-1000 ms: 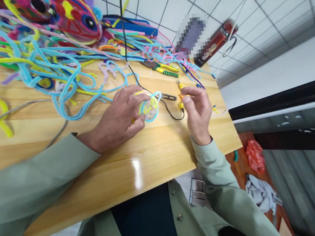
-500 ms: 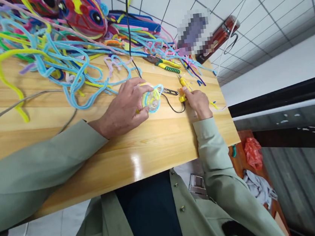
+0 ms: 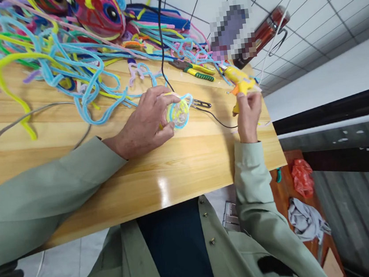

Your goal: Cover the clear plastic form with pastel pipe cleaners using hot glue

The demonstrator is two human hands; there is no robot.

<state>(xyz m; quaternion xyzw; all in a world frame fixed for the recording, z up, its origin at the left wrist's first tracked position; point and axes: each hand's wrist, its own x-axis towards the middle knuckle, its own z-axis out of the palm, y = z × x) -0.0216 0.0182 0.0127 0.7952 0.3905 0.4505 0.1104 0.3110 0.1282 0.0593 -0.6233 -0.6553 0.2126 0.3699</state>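
Note:
My left hand [image 3: 149,120] is closed around a small round piece [image 3: 179,113] wound with blue and yellow pipe cleaner, its thumb and fingers at the edge. Raised over the right part of the table, my right hand [image 3: 249,112] grips a yellow glue gun [image 3: 240,81], whose nozzle points up and to the left. A black cord runs from the gun across the wood. Small dark thread snips [image 3: 202,103] lie just right of the round piece. Pliers with green and yellow handles [image 3: 195,70] rest beyond them.
Tangled blue pipe cleaners [image 3: 89,91] and other colours cover the table's far left. A bright fish-like craft [image 3: 99,17] stands among them. A red-brown flask [image 3: 261,36] lies at the far right edge. One black cable [image 3: 160,39] hangs down near my left hand.
My right hand has lifted the yellow glue gun off the table and moved it to the right. The left hand stays on the round piece.

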